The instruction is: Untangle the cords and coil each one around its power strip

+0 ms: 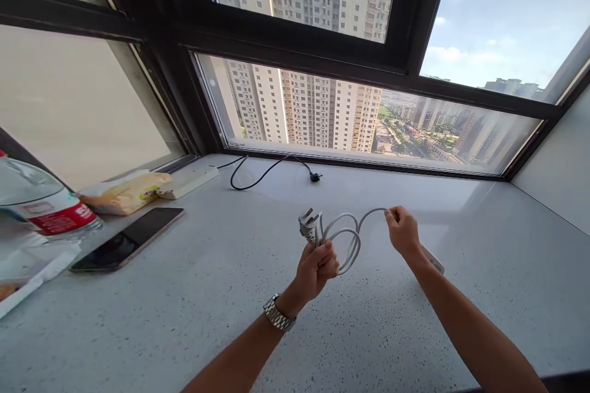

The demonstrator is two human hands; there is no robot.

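My left hand (316, 270) is closed around a loosely coiled white power cord (353, 252). The cord's pronged plug (308, 225) sticks up above the thumb. At the right, my right hand (402, 230) pinches the same cord, and a short span of it runs between the two hands. Behind the right wrist, part of a white block (432, 259) shows on the counter, perhaps a power strip; the forearm hides most of it. Both hands are above the speckled counter (221, 319).
A black cord with a black plug (315, 177) lies near the window. On the left are a dark phone (129, 239), a plastic bottle (46, 196) with a red label, a yellowish packet (124, 192) and a long white strip (191, 184). Dark window frames (295, 49) border the back.
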